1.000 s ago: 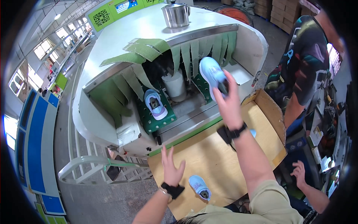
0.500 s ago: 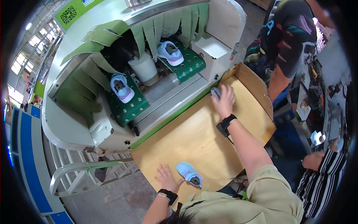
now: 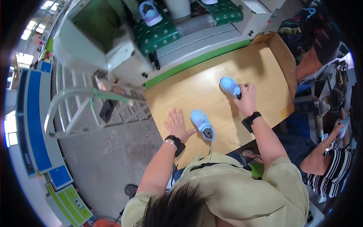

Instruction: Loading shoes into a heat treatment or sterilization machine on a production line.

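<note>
Just above the wooden board [image 3: 174, 98], my right hand [image 3: 247, 98] grips a light blue shoe [image 3: 229, 84] by its heel end, its toe pointing away from me to the left. A matching blue shoe [image 3: 202, 123] with purple laces rests upright on the board, nearer to me. Beside that one, my left hand [image 3: 178, 125] lies flat with fingers spread, touching the board and not the shoe. On the machine's left green perforated belt [image 3: 155, 38] stands another blue and lilac shoe [image 3: 150, 14].
A cardboard flap [image 3: 283, 62] edges the board's right end. The white machine [image 3: 204, 36] with a second green belt [image 3: 227, 13] borders its far side. Left of the board is a white metal rack [image 3: 75, 94]. Co-workers stand on the right, one in a striped sleeve [image 3: 332, 170].
My right hand has drawn back toward me from the board's far right, with a shoe now plainly in it. The view has tipped down, so the machine sits higher.
</note>
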Tool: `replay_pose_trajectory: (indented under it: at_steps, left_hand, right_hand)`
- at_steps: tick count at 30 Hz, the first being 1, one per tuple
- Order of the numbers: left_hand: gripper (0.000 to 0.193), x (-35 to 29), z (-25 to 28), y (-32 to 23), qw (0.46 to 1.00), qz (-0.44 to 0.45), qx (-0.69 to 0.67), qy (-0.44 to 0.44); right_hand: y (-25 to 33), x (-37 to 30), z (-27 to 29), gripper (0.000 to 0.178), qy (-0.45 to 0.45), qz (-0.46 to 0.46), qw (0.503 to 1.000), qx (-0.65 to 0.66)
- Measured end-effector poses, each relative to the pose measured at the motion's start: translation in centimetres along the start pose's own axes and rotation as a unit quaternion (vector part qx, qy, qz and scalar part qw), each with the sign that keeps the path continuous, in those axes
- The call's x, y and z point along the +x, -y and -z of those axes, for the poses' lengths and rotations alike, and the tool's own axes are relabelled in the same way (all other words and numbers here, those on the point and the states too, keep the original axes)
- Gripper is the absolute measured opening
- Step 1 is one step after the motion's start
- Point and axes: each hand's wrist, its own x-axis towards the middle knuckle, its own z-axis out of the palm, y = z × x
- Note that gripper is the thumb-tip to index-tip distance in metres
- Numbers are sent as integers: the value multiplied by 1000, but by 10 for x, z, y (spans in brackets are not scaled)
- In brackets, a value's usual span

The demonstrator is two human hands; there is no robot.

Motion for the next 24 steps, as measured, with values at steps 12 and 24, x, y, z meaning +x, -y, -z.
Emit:
replay_pose_trajectory:
  at_steps: [12,24]
  left_hand:
    - [111,-12,-13,1,998,-20,13,-51]
    - [115,-54,-38,68,978,-175,117,10]
  right_hand:
    - [86,-136,-38,68,83,-42,963,251]
    - [115,-207,-32,102,195,-57,934,294]
